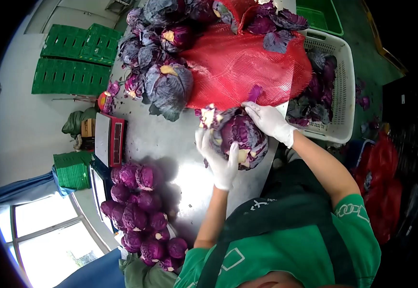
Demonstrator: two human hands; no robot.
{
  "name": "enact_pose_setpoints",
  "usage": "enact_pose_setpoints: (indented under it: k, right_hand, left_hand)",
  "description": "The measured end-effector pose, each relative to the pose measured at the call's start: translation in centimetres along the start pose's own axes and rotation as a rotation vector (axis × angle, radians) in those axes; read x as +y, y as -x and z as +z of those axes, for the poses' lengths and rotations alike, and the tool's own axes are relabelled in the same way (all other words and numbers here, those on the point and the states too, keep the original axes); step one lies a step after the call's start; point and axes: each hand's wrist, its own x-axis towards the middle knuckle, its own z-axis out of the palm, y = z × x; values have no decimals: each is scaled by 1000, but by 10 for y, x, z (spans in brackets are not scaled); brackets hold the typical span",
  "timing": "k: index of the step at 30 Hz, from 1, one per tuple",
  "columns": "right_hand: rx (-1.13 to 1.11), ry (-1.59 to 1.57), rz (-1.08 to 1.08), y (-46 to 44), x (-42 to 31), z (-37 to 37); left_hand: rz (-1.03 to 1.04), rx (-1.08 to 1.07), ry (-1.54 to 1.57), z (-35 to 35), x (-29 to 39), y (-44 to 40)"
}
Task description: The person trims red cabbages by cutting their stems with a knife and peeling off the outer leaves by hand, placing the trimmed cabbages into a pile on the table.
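Observation:
A partly trimmed red cabbage (241,134) is at the near edge of the metal table, between my two white-gloved hands. My left hand (220,161) grips its left side, the thumb lying across the front near a pale cut patch. Just above those fingers is a pale, ragged stem piece (210,116) with purple edges; whether it is still attached is unclear. From the upper right, my right hand (269,122) is closed against the cabbage's top, its fingertips beside a small purple leaf (255,93). A red mesh sack (247,65) lies flat just beyond.
Untrimmed cabbages (169,89) crowd the table's far left. Peeled purple heads (134,217) are piled nearer on the left, by a red-framed scale (116,141). On the right stands a white crate (345,91) of loose leaves, with a green crate (320,17) behind.

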Motion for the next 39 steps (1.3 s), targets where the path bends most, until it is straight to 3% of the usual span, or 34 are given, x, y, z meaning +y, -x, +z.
enact_pose_setpoints:
  k: [1,2,4,8,10,11,14,18,32,36,38,39]
  right_hand:
    - [-75,-157,100,-7,-4,0]
    - [56,-214,-9,-8,0,2]
    - [226,-98,-73,-1,-4,-10]
    - [325,-32,-173,78,-38,-10]
    - [125,78,-28,102,-57,-12]
    - [156,118,-74,105,-53,-3]
    - [121,236,17,103,-55,-7]
    - [198,182,-106,105,-46,-5]
    - [138,231,-15,98,-54,-2]
    - [463,115,-85,75,-29,-12]
    - [254,-31,317,48,9,-40]
    - [264,-35,318,45,11,-42]
  left_hand:
    - [124,-140,-30,-3,12,-26]
    - [39,-323,-87,-8,4,-28]
    - [25,-337,-139,-8,-13,-28]
    - [-110,-207,-160,4,-13,-20]
    - [-87,-175,-283,9,-6,-18]
    - [-44,-168,-331,12,-2,-18]
    - [-8,-144,-360,20,14,-18]
    - [11,-100,-345,22,12,-18]
    - [-88,-126,-362,23,19,-24]
    - [-83,-112,-350,24,17,-20]
    - [-79,-105,-347,22,18,-17]
    - [-67,-118,-357,21,19,-16]
